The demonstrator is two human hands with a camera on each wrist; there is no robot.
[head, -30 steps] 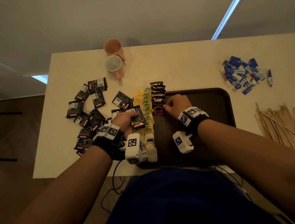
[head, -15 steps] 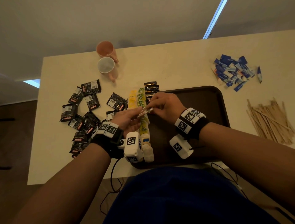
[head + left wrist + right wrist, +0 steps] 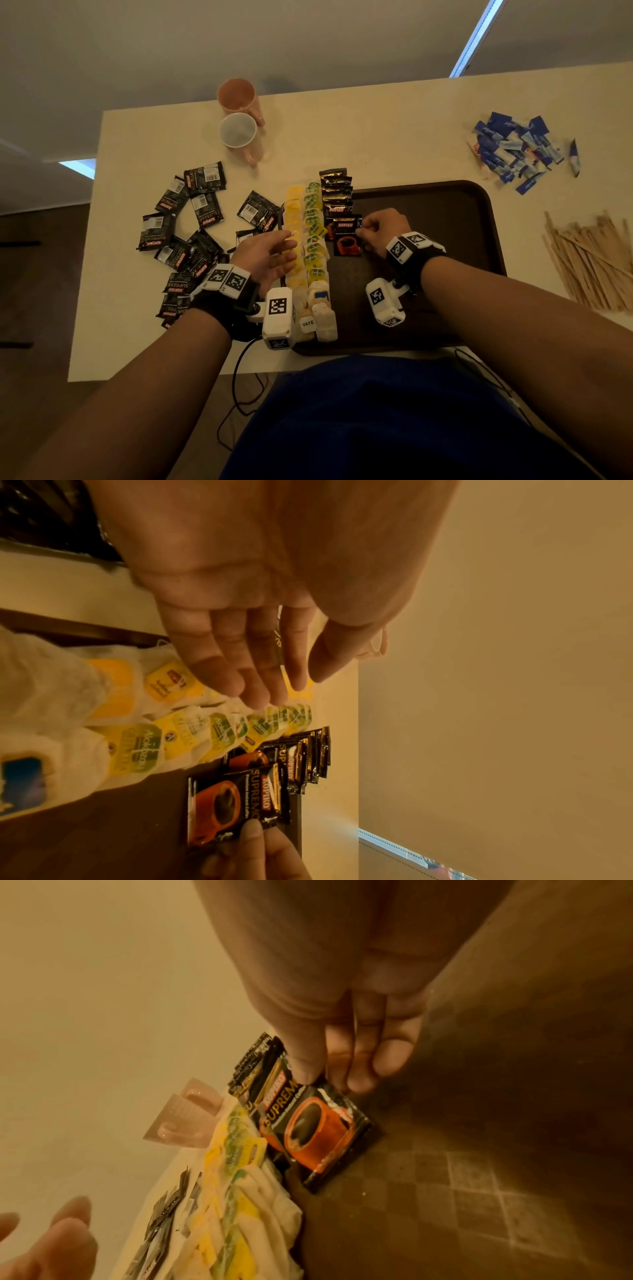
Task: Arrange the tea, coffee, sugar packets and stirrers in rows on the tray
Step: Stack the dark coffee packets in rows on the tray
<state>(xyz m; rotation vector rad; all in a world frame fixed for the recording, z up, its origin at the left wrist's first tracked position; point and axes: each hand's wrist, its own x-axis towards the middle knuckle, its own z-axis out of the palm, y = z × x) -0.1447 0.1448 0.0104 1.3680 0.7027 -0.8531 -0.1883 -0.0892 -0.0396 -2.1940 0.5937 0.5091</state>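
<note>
On the dark brown tray (image 3: 445, 212), at its left end, two rows of tea bags (image 3: 313, 240) lie beside a row of overlapping black coffee packets (image 3: 337, 192). My right hand (image 3: 362, 233) pinches the right edge of a Kopiko coffee packet (image 3: 346, 238) that lies flat at the near end of the coffee row; the right wrist view shows thumb and fingers on that packet (image 3: 318, 1131). My left hand (image 3: 290, 254) hovers over the yellow tea bags with fingers straight. A thin dark coffee packet (image 3: 279, 642) stands edge-on between its index and middle fingers.
Loose black coffee packets (image 3: 185, 233) are scattered on the table left of the tray. Blue sugar packets (image 3: 513, 150) lie in a heap at the far right, and wooden stirrers (image 3: 589, 253) are piled below them. Two mugs (image 3: 239, 132) stand at the far edge.
My right hand took a packet from the left hand and carried it down onto the tray at the near end of the coffee row. The left hand drew back and spread its fingers.
</note>
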